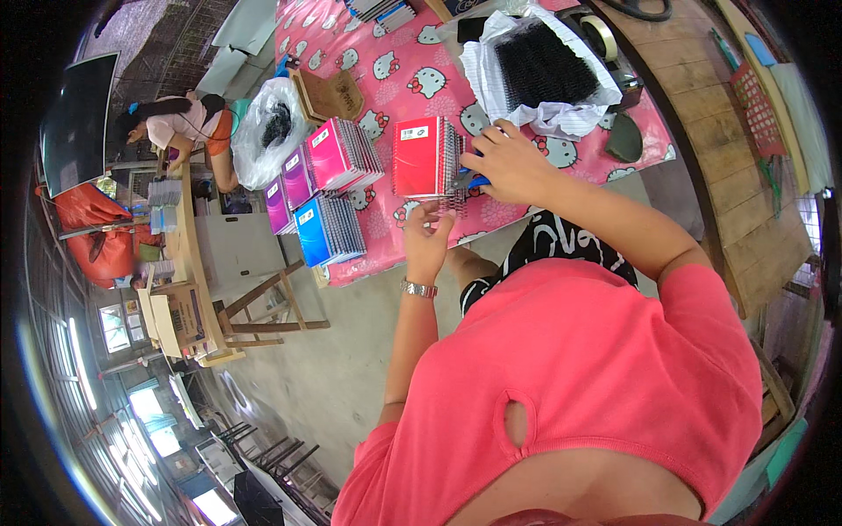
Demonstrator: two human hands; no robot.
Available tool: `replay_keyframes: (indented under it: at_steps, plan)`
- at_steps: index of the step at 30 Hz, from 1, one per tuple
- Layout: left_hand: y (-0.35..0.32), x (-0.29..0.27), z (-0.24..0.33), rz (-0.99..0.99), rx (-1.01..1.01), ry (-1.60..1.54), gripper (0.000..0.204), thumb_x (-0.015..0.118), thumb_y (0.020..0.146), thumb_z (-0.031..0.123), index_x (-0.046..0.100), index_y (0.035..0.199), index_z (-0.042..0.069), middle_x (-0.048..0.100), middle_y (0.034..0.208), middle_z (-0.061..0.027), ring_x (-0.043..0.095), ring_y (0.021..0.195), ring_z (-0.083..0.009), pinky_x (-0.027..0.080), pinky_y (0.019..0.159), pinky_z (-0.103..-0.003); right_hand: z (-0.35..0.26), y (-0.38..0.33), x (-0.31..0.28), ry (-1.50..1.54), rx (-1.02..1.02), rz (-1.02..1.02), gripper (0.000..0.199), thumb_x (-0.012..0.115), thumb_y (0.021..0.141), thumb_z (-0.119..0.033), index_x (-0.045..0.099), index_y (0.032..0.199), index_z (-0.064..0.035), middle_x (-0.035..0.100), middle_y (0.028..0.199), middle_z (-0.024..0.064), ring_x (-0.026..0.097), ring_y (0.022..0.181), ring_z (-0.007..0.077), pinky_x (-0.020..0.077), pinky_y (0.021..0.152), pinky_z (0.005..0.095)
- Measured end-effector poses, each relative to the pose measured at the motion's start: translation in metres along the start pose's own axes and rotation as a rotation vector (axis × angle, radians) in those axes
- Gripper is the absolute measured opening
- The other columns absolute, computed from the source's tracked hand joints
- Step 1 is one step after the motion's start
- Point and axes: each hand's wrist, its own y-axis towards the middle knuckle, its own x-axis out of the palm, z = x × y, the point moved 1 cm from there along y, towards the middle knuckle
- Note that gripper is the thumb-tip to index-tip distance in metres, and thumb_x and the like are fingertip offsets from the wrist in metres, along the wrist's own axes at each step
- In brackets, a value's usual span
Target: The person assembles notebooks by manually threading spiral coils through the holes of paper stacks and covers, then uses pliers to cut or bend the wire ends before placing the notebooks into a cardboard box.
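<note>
A stack of red spiral notebooks lies on the table in front of me, its wire coils along the right side. My left hand is at the near edge of the stack, fingers curled and thumb close to a projecting wire coil. My right hand is closed around a small blue-handled tool beside the coils. Its jaws are too small to make out. To the left stand stacks of pink notebooks, blue notebooks and purple notebooks.
Black wire coils lie on white paper at the back right, near a tape roll and a dark green oval object. A wooden tray and plastic bag sit at the left. Another person works at a farther bench.
</note>
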Motion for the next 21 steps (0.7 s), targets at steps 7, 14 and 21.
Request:
replay_keyframes:
  at_steps: [7, 14, 21]
  plan:
    - [0.008, 0.003, 0.005, 0.048, 0.136, 0.087, 0.026, 0.072, 0.084, 0.015, 0.065, 0.1, -0.005, 0.067, 0.085, -0.0085, 0.06, 0.069, -0.0112, 0.049, 0.061, -0.025, -0.008, 0.016, 0.004, -0.04, -0.106, -0.022, 0.03, 0.071, 0.071, -0.024, 0.064, 0.097, -0.0115, 0.062, 0.096, 0.0099, 0.058, 0.1, 0.0279, 0.0408, 0.092, 0.0442]
    - [0.003, 0.001, 0.023, 0.075, 0.16, 0.063, 0.017, 0.066, 0.086, 0.009, 0.065, 0.094, -0.005, 0.066, 0.078, -0.0114, 0.063, 0.065, -0.0149, 0.049, 0.058, -0.028, -0.01, 0.022, 0.001, -0.039, 0.026, -0.357, 0.02, 0.065, 0.074, -0.017, 0.063, 0.091, -0.0075, 0.066, 0.087, 0.009, 0.065, 0.088, 0.0249, 0.0483, 0.079, 0.0378]
    - [0.003, 0.002, 0.015, 0.089, 0.123, -0.01, 0.02, 0.067, 0.087, 0.011, 0.065, 0.096, -0.006, 0.067, 0.079, -0.0106, 0.062, 0.064, -0.0133, 0.049, 0.058, -0.026, 0.0, 0.011, -0.001, -0.113, -0.113, 0.055, 0.024, 0.068, 0.073, -0.02, 0.063, 0.094, -0.0081, 0.065, 0.088, 0.0095, 0.064, 0.09, 0.0267, 0.0475, 0.082, 0.0415]
